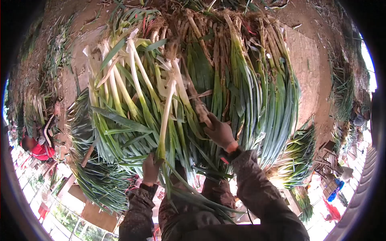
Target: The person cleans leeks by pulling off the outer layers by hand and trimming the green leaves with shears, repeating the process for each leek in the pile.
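Note:
My left hand [151, 169] is closed around the green part of a leek [166, 116], whose white stem points away from me and whose long leaves hang over my lap. To the right, my right hand [220, 134] is closed on the near end of a long, brownish, stick-like thing [200, 105], too blurred to identify. Under and around both hands lies a wide heap of leeks. Pale, clean stems [134, 72] are on the left of the heap; darker stems with soil and roots [237, 36] are on the right.
Bare boards [303, 68] show beyond the heap's right side. More leek bundles lie at the lower left [100, 180] and lower right [299, 154]. A person in red [42, 150] is at the far left. Wooden crates [327, 160] stand at the right.

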Motion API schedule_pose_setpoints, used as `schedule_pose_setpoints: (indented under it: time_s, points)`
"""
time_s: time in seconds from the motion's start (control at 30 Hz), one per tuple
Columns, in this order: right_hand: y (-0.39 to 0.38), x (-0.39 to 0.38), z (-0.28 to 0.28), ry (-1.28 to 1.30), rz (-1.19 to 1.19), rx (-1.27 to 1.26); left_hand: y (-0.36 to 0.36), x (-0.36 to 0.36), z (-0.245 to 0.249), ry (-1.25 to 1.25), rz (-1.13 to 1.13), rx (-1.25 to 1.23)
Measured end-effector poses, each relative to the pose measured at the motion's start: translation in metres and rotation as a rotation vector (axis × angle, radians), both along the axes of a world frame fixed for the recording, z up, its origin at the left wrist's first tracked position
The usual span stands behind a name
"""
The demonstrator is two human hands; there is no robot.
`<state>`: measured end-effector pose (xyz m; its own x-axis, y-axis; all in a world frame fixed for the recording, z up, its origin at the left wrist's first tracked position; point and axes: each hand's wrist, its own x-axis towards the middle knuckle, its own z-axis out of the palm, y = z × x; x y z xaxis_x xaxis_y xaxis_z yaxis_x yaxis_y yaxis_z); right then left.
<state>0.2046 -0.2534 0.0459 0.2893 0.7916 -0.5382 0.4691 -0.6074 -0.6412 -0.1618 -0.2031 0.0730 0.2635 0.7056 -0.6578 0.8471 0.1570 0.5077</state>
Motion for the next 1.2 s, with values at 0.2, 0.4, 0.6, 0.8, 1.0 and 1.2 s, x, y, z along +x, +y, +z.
schedule_pose_setpoints:
  time_s: [0.2, 0.4, 0.6, 0.8, 1.0, 1.2]
  points:
    - [-0.038, 0.0, 0.017, 0.069, -0.047, -0.087, 0.031, 0.087, -0.006, 0.195, -0.273, 0.413]
    - [-0.045, 0.027, 0.041, 0.129, -0.417, 0.028, 0.039, 0.23, -0.083, -0.448, -0.266, 0.268]
    - [-0.077, 0.047, 0.065, 0.272, -0.448, -0.028, 0.046, 0.349, -0.181, -0.174, -0.282, 0.115]
    - [-0.113, 0.052, 0.059, 0.295, -0.477, -0.116, 0.067, 0.352, -0.204, -0.213, -0.841, 0.471]
    - [-0.108, 0.06, 0.081, 0.462, -0.595, -0.082, 0.072, 0.314, -0.168, -0.494, -0.416, 0.137]
    - [-0.098, 0.043, 0.129, 0.349, -0.316, -0.039, 0.045, 0.266, -0.023, -0.623, 0.5, -0.397]
